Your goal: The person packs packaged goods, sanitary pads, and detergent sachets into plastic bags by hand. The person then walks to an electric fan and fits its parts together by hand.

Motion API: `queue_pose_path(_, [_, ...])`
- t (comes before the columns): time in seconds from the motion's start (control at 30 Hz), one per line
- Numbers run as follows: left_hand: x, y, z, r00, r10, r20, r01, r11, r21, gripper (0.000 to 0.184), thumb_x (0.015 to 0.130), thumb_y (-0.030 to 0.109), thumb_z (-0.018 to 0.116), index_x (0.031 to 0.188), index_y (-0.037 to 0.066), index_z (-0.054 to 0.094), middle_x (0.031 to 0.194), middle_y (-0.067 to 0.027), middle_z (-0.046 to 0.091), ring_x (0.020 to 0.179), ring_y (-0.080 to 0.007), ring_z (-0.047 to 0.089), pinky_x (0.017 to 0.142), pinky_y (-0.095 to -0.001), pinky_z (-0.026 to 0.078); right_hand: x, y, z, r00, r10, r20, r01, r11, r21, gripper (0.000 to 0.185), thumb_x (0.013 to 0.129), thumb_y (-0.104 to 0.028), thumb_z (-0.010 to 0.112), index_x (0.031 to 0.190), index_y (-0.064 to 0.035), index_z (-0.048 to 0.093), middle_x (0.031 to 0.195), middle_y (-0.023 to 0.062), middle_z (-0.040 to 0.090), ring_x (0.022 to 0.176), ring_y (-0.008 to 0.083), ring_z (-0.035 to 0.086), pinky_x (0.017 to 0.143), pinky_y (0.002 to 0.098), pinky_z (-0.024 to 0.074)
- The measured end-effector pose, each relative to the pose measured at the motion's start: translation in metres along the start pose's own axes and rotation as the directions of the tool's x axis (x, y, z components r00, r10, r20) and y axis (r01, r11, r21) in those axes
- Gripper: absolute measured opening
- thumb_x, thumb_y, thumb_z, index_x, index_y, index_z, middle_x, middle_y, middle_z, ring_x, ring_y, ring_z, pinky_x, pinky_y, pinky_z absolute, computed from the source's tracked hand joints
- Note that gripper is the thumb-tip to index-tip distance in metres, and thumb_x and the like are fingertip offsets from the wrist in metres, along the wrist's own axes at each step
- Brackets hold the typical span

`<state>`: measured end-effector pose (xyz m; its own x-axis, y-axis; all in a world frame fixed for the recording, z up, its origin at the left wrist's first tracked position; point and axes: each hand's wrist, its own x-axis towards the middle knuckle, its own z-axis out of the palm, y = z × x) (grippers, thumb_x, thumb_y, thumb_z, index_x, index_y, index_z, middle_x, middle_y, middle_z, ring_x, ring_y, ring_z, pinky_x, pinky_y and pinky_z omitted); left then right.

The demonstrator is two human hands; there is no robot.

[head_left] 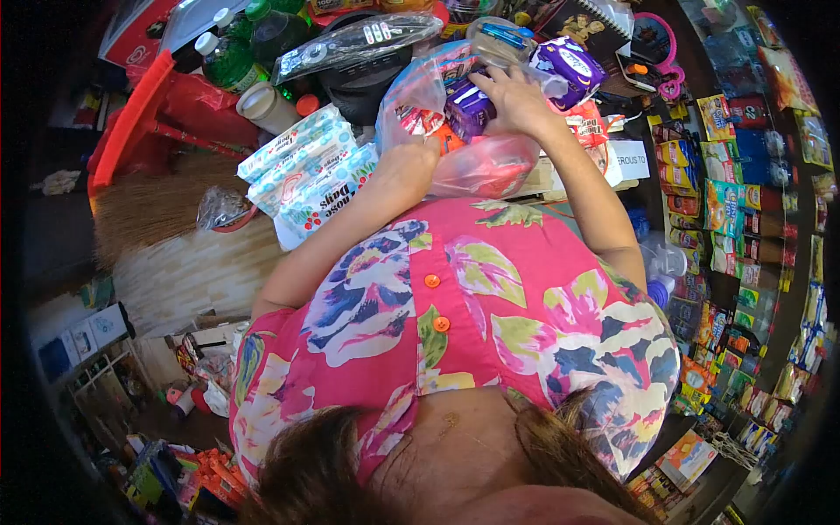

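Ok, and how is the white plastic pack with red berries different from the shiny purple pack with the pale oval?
The white pack looks bigger, the purple pack smaller. The white pack shows blue patterns and red berries; the purple pack has a pale oval. The white pack lies by the left arm, the purple pack near the right hand. Both have printed writing.

Pale wood-patterned floor (188,271); colourful packets (724,210) (many rows) line one side
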<state>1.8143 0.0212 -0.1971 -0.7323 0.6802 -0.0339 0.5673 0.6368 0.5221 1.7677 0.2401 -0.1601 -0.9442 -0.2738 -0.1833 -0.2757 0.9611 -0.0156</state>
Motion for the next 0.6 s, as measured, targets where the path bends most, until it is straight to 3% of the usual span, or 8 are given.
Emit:
queue_pose_path(0.1, [0.004, 0.002, 0.006, 0.995, 0.042, -0.088, -0.041, 0.999, 0.016, 0.013, 0.081, 0.007, 0.053, 0.089, -0.004, 0.053, 0.083, -0.0249, 0.062, 0.073, -0.0401, 0.065, 0.065, -0.0462, 0.053, -0.008, 0.001, 0.008, 1.000, -0.018, -0.017, 0.016, 0.991, -0.134, 0.071, 0.056, -0.014, 0.078, 0.122, -0.0169, 0.051, 0.128, 0.0129, 0.046, 0.127, 0.0399, 0.037, 0.091, 0.0620, 0.0384])
queue_pose_path(0.23, [0.015, 0.002, 0.005, 0.995, 0.076, -0.065, -0.073, 0.996, 0.058, 0.025, 0.076, 0.015, 0.064, 0.090, -0.004, 0.054, 0.081, -0.0243, 0.063, 0.073, -0.0383, 0.066, 0.066, -0.0448, 0.053, -0.010, -0.001, 0.022, 0.841, -0.481, -0.249, 0.433, 0.873, -0.226, 0.059, 0.055, -0.001, 0.071, 0.110, -0.0092, 0.050, 0.118, 0.0113, 0.050, 0.124, 0.0336, 0.041, 0.094, 0.0631, 0.0339])
queue_pose_path(0.33, [0.016, 0.002, 0.005, 0.997, 0.070, 0.014, -0.071, 0.994, 0.084, 0.035, 0.073, 0.022, 0.071, 0.091, -0.002, 0.053, 0.081, -0.0230, 0.064, 0.076, -0.0378, 0.065, 0.066, -0.0459, 0.052, -0.010, -0.001, 0.020, 0.903, -0.425, -0.064, 0.425, 0.905, -0.012, 0.056, 0.052, -0.003, 0.072, 0.104, -0.0081, 0.051, 0.112, 0.0102, 0.053, 0.113, 0.0305, 0.050, 0.094, 0.0552, 0.0377])
queue_pose_path(0.43, [0.011, 0.011, -0.008, 0.995, 0.064, 0.076, -0.070, 0.995, 0.075, 0.037, 0.073, 0.025, 0.073, 0.090, -0.001, 0.054, 0.079, -0.0216, 0.065, 0.076, -0.0378, 0.065, 0.066, -0.0463, 0.051, -0.024, 0.012, -0.004, 0.879, -0.317, -0.357, 0.400, 0.897, 0.188, 0.056, 0.050, -0.006, 0.076, 0.101, -0.0071, 0.052, 0.103, 0.0103, 0.055, 0.098, 0.0295, 0.055, 0.090, 0.0431, 0.0427])
queue_pose_path(0.47, [0.007, 0.013, -0.009, 0.993, 0.064, 0.094, -0.070, 0.996, 0.062, 0.036, 0.073, 0.026, 0.072, 0.090, 0.000, 0.055, 0.078, -0.0210, 0.065, 0.076, -0.0378, 0.065, 0.066, -0.0461, 0.051, -0.035, 0.012, -0.024, 0.846, -0.211, -0.490, 0.397, 0.863, 0.314, 0.059, 0.047, -0.009, 0.079, 0.099, -0.0053, 0.052, 0.097, 0.0095, 0.054, 0.091, 0.0256, 0.056, 0.084, 0.0327, 0.0448])
queue_pose_path(0.5, [0.006, 0.013, -0.006, 0.991, 0.073, 0.115, -0.079, 0.996, 0.046, 0.033, 0.074, 0.025, 0.071, 0.090, 0.000, 0.055, 0.078, -0.0206, 0.065, 0.075, -0.0380, 0.065, 0.066, -0.0463, 0.051, -0.045, 0.019, -0.038, 0.879, 0.045, -0.475, 0.241, 0.817, 0.524, 0.064, 0.043, -0.016, 0.084, 0.099, -0.0058, 0.054, 0.090, 0.0074, 0.058, 0.087, 0.0240, 0.058, 0.083, 0.0347, 0.0469])
queue_pose_path(0.57, [0.007, 0.009, 0.003, 0.982, 0.103, 0.161, -0.107, 0.994, 0.017, 0.028, 0.077, 0.023, 0.067, 0.090, 0.001, 0.056, 0.077, -0.0199, 0.065, 0.074, -0.0384, 0.065, 0.066, -0.0467, 0.051, -0.074, 0.031, -0.068, 0.695, 0.293, -0.657, 0.278, 0.733, 0.621, 0.072, 0.052, -0.009, 0.085, 0.114, -0.0048, 0.048, 0.098, 0.0061, 0.058, 0.093, 0.0191, 0.058, 0.082, 0.0338, 0.0493])
queue_pose_path(0.6, [0.009, 0.008, 0.009, 0.981, 0.095, 0.171, -0.100, 0.995, 0.020, 0.026, 0.079, 0.021, 0.065, 0.091, 0.001, 0.056, 0.078, -0.0202, 0.065, 0.075, -0.0384, 0.065, 0.067, -0.0469, 0.051, -0.086, 0.041, -0.069, 0.665, 0.484, -0.569, 0.368, 0.450, 0.814, 0.072, 0.057, -0.003, 0.080, 0.120, -0.0050, 0.045, 0.103, 0.0094, 0.058, 0.094, 0.0207, 0.060, 0.080, 0.0342, 0.0517])
